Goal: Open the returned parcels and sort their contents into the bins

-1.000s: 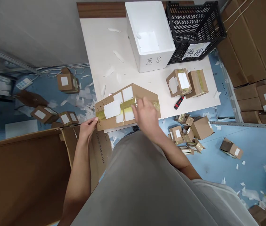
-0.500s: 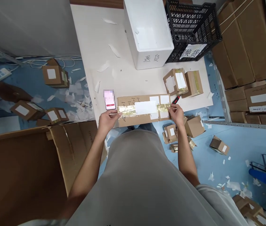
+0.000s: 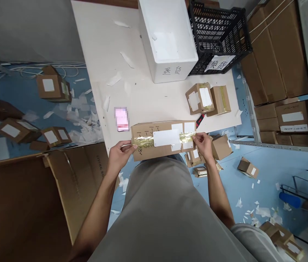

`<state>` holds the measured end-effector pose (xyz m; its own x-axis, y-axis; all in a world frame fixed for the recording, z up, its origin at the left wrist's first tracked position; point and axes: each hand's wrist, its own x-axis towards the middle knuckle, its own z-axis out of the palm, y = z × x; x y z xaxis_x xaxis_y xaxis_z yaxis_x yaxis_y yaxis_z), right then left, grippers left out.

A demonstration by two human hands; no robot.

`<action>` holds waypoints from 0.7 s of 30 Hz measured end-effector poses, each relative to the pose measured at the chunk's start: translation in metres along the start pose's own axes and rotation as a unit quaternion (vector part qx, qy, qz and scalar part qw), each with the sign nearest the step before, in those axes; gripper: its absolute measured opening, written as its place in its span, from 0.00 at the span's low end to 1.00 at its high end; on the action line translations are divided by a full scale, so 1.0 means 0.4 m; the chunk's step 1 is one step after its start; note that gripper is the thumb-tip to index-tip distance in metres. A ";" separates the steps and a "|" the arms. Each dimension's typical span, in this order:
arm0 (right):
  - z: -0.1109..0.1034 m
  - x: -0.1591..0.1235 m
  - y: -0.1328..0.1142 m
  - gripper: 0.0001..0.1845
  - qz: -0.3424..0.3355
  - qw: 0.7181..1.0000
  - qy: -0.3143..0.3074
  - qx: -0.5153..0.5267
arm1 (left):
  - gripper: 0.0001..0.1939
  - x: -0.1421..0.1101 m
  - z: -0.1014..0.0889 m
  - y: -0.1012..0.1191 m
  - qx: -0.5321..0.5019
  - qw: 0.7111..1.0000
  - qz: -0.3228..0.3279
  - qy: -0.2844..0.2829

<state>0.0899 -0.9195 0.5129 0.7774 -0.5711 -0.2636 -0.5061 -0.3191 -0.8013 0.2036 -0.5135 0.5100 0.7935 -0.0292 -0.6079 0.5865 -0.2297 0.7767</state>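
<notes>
Tape (image 3: 146, 141) is gleaming gold along our long brown carton (image 3: 160, 151), where white labels (image 3: 167, 138) and dark markings (image 3: 148, 131) are showing. We are holding it over the desk's (image 3: 148, 102) near edge, fingers of our left hand (image 3: 119, 157) and right hand (image 3: 204, 146) pinching closed on its ends.

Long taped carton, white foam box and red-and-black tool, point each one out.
Long taped carton (image 3: 166, 138), head view: on its large white label.
White foam box (image 3: 186, 71), head view: on its front wall.
Red-and-black tool (image 3: 200, 120), head view: on its handle.
</notes>
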 end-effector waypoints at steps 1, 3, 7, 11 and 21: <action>0.002 0.023 -0.014 0.34 -0.011 1.000 0.001 -0.004 | 0.32 0.012 0.007 0.009 0.005 1.000 0.009 0.017; 0.001 0.071 -0.043 0.31 -0.037 0.999 0.007 -0.012 | 0.30 0.041 0.020 0.034 0.020 0.998 0.031 0.048; -0.008 0.167 -0.079 0.24 -0.079 0.996 0.025 -0.032 | 0.28 0.099 0.051 0.088 0.044 0.992 0.077 0.090; 0.003 0.245 -0.064 0.22 -0.081 0.997 -0.001 -0.020 | 0.26 0.148 0.089 0.123 0.071 0.987 0.098 0.110; -0.178 0.451 0.101 0.27 -0.130 0.989 -0.033 -0.056 | 0.32 0.136 0.298 0.256 0.268 0.901 0.211 0.269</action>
<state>0.1833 -1.0893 0.4713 0.9080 -0.4083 -0.0935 -0.3205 -0.5335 -0.7827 0.2875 -0.6545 0.5370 0.9760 0.2179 0.0022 0.1660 -0.7497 0.6406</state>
